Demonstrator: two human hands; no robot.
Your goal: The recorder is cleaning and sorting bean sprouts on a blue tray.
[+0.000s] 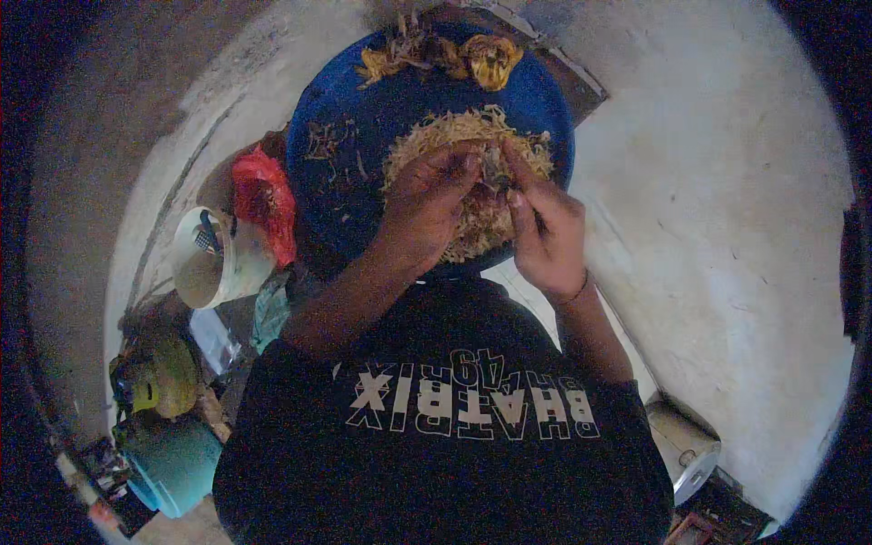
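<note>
A small greyish piece [496,167], too blurred to identify, is pinched between my fingers. My left hand [429,194] grips its left side, while my right hand [550,231] has it between thumb and fingertips. Beneath both hands lies a heap of pale shredded food [477,126], possibly shredded meat; my hands partly hide it. The heap rests on a round blue surface [327,231], where loose shreds [330,143] are scattered at the left. Along the far rim sit yellow-brown pieces [494,61] that look like cooked poultry.
To the left are a red plastic bag [262,197] and a white bucket [255,255] with a dark-handled item [208,235] inside. A turquoise container [177,463] stands at lower left. A pale wall [715,204] rises on the right, with a metallic cylindrical container [681,443] nearby.
</note>
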